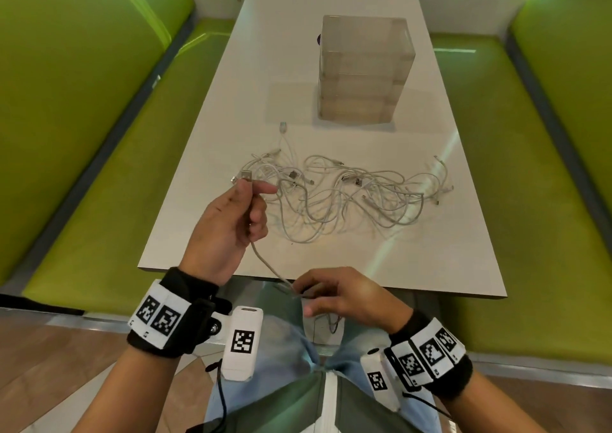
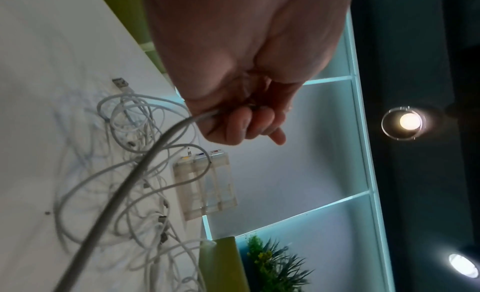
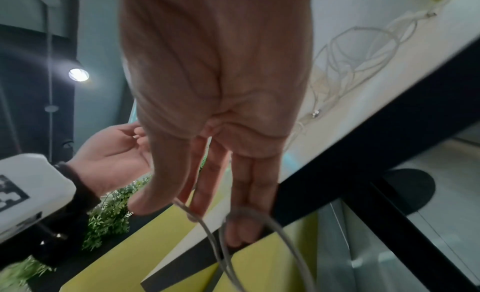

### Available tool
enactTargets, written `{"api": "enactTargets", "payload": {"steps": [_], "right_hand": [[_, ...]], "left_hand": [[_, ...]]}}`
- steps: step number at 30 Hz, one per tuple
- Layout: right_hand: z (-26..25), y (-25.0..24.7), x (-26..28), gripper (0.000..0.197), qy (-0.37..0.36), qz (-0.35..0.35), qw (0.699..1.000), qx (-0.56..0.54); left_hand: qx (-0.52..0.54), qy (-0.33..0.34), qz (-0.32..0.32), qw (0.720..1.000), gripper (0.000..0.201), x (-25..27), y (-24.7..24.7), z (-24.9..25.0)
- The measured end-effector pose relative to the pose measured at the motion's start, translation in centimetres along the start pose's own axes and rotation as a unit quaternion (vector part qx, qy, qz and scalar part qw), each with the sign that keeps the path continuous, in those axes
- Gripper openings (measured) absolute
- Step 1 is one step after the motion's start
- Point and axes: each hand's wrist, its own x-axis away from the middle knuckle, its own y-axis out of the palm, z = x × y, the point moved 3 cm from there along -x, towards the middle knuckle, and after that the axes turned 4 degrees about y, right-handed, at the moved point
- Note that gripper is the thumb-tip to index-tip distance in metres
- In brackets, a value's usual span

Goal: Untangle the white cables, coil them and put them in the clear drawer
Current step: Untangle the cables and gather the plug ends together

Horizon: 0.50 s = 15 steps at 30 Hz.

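A tangle of white cables (image 1: 347, 194) lies across the middle of the white table (image 1: 447, 260). My left hand (image 1: 255, 190) is raised over the tangle's left end and grips one white cable (image 1: 265, 263) just below its USB plug (image 1: 245, 175). In the left wrist view its fingers (image 2: 233, 122) curl round that cable (image 2: 145, 169). The cable runs down to my right hand (image 1: 308, 296) at the table's front edge, which pinches it. In the right wrist view, cable loops (image 3: 228, 230) hang from the fingers (image 3: 249, 193). The clear drawer unit (image 1: 364, 71) stands shut behind the tangle.
Green bench seats (image 1: 99, 184) flank the table on both sides. The cable held between my hands hangs off the table's front edge (image 1: 331, 283) above my lap. Bare tabletop lies around the drawer unit. A plant (image 2: 275, 263) stands beyond the table.
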Motion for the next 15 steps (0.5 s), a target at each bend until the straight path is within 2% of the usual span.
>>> {"api": "enactTargets", "payload": {"steps": [3,6,10,12,15], "right_hand": [[-1.1,-1.9,0.6,0.023,-0.008,0.05,0.998,0.024],[-2.6,-5.7,1.5,0.015,-0.012,0.139,0.99,0.025],[-4.6,-11.4,1.1,0.013,-0.043,0.273,0.961,0.029],[-5.6,-13.7,-0.7,0.019,-0.043,0.317,0.945,0.071],[-6.0,-16.2,-4.9,0.024,-0.017,0.344,0.913,0.22]], "left_hand": [[-0.053,0.006,0.016,0.998,0.037,0.1,-0.3,-0.3],[-0.055,0.015,0.015,0.998,0.037,0.2,-0.3,-0.7],[-0.055,0.007,0.001,0.998,0.038,0.0,0.4,-1.4],[-0.052,0.003,-0.012,0.999,0.034,0.0,0.8,-1.8],[-0.056,-0.001,-0.04,0.998,0.026,-0.2,1.4,-2.3]]}}
